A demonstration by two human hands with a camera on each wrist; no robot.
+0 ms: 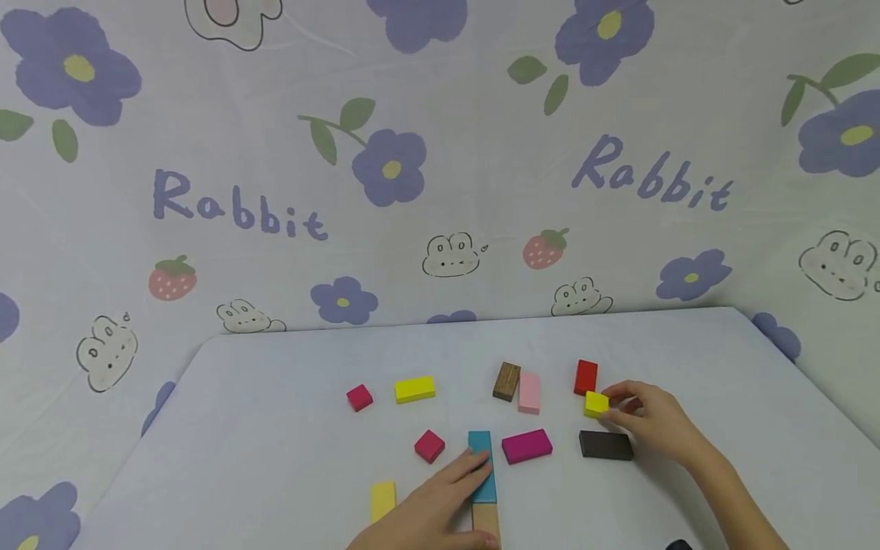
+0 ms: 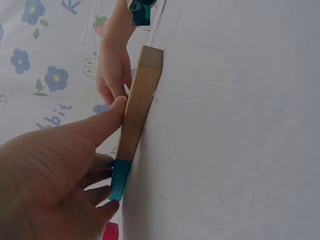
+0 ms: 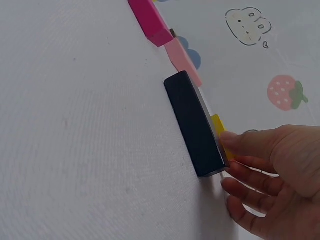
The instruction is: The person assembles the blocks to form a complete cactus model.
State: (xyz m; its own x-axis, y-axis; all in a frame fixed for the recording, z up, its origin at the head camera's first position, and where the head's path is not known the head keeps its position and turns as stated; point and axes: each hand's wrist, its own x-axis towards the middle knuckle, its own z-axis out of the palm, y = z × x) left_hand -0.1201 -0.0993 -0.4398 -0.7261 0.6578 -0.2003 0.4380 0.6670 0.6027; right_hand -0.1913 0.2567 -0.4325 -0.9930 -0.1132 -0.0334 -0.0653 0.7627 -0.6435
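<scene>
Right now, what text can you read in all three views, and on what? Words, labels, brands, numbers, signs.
"Rabbit": left side of the patterned cloth, head view.
"Rabbit": right side of the same cloth, slanted, head view.
"bbit": partial word on the cloth, turned sideways, left wrist view.
"R": cut off by the top edge, same view.
Blocks: no text readable.
Right wrist view: none.

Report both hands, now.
Left hand: open, touching the blue rectangular block and tan wooden block.
Right hand: closed, thumb and finger pinching the small yellow block.
</scene>
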